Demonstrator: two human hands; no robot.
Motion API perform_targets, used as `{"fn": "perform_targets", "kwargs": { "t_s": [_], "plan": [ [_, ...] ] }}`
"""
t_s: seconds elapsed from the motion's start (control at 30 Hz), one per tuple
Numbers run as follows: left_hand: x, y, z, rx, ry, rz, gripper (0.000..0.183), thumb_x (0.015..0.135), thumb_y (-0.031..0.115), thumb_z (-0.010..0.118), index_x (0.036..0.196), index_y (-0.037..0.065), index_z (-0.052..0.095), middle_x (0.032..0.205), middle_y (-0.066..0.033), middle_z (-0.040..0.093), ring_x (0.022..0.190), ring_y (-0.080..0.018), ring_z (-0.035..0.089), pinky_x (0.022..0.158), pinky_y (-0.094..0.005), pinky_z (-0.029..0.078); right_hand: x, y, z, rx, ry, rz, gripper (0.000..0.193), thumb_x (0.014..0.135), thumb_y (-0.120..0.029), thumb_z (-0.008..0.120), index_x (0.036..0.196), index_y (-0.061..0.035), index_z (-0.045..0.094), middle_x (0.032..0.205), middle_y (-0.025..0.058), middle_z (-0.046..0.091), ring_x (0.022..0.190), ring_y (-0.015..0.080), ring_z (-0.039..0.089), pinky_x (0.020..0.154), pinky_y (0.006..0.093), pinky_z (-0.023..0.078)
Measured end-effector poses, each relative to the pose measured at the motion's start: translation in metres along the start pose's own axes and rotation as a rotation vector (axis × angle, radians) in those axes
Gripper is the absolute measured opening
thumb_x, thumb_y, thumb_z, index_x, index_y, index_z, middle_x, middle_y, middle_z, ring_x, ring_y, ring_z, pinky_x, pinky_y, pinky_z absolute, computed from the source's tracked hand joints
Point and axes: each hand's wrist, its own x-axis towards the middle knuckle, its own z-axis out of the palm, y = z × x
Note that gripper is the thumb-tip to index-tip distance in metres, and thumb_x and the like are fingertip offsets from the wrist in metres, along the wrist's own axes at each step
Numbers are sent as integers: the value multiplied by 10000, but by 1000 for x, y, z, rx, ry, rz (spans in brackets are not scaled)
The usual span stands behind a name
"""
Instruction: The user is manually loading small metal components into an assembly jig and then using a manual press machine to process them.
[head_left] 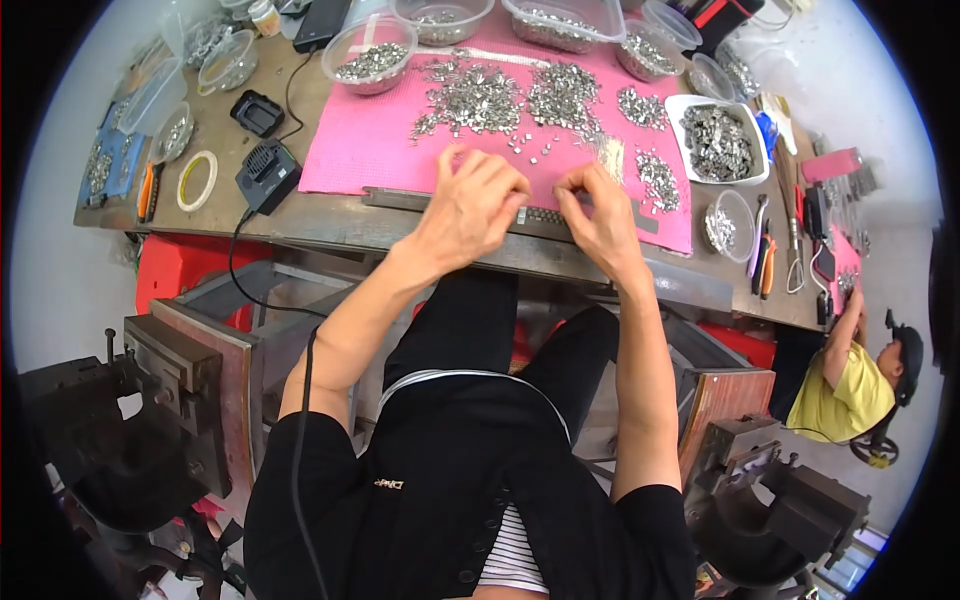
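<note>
My left hand [470,208] is closed in a pinch over a long grey metal rail [392,199] near the table's front edge. Whatever lies between its fingertips is too small to make out. Close to its right, my right hand [603,222] also pinches over the rail, its fingertips likewise hiding what they hold. A row of small metal pieces [545,215] sits in the rail between the hands. Just beyond, loose piles of small silvery metal parts [475,98] are spread on a pink mat [340,150].
Clear plastic tubs [370,80] of metal parts line the back. A white tray [676,108] of parts, pliers [768,268] and a round tub [738,228] stand right. A black charger [268,176] and tape roll [197,180] lie left. A person in yellow [845,395] works far right.
</note>
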Motion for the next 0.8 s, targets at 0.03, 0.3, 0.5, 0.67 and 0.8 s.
{"fn": "perform_targets", "kwargs": {
  "t_s": [0.03, 0.3, 0.5, 0.67, 0.8],
  "plan": [
    [0, 5, 6, -37, -3, 11, 81, 882, 141, 675, 943, 102, 638, 919, -42, 612, 968, -252, 592, 1045, -527, 318, -8, 0, -3, 34, 8, 4, 80, 852, 5, 690, 899, 8, 625, 869, 140, 629, 756, 311, 628, 684, 413, 494],
    [-4, 14, 25, -7, 7, 65, 135, 843, 140, 720, 938, 82, 645, 926, -47, 617, 945, -246, 595, 1037, -505, 344, -32, -3, 0, -286, -8, -183, 194, 789, 18, 724, 937, -27, 607, 936, 102, 628, 854, 311, 586, 770, 396, 443],
    [-11, 15, 28, -16, -58, 8, 144, 876, 111, 713, 1018, 97, 694, 1028, -30, 683, 1055, -237, 627, 1143, -567, 285, -40, -3, 5, -351, 55, -295, 215, 781, 24, 728, 965, -32, 630, 962, 94, 639, 872, 291, 608, 780, 401, 442],
    [-1, -22, 6, 169, 26, -66, 279, 972, 207, 613, 1224, 110, 683, 1275, -56, 664, 1278, -338, 526, 1181, -653, 197, -39, -1, 5, -364, 114, -341, 182, 821, -16, 718, 994, -35, 664, 1002, 79, 656, 950, 257, 633, 830, 393, 450],
    [0, -45, -11, 275, -109, -198, 445, 1058, 370, 477, 1381, 96, 615, 1469, -53, 574, 1455, -481, 320, 1144, -766, 96, -12, -6, 8, -318, 126, -308, 141, 834, -16, 713, 966, -43, 673, 968, 77, 653, 898, 258, 621, 811, 390, 442]
  ]
}}
